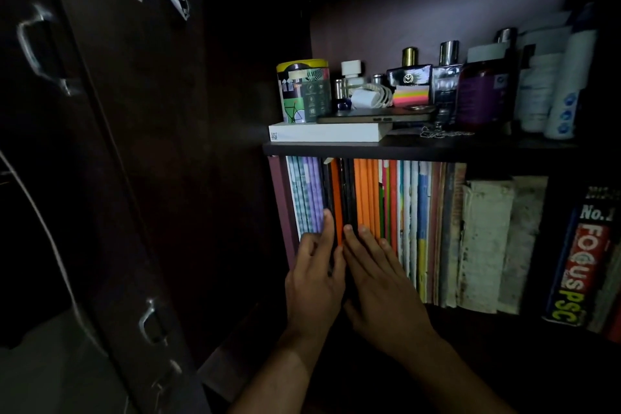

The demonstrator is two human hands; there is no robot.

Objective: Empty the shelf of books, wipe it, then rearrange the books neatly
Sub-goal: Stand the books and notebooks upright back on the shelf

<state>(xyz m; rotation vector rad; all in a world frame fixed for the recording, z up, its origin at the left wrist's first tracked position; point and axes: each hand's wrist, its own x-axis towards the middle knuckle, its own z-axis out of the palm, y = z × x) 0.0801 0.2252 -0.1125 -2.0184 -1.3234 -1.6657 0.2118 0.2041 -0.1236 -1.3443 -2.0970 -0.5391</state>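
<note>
Lower spines: book bottoms behind left hand (314, 274) and right hand (379, 282) hidden.
Blue book (571, 265): title top in shadow, unreadable.

I am at home, in a dim bedroom or study corner, facing a dark brown wooden shelf unit (420, 148). Its upper shelf holds personal things: glass perfume bottles with metal caps (448, 70), a yellow-lidded illustrated tin (304, 91), a coiled white phone charger (371, 96). Below stands a packed row of thin colourful upright books (403, 218). Beside it is a dark wardrobe door with silver metal handles (33, 47).
</note>
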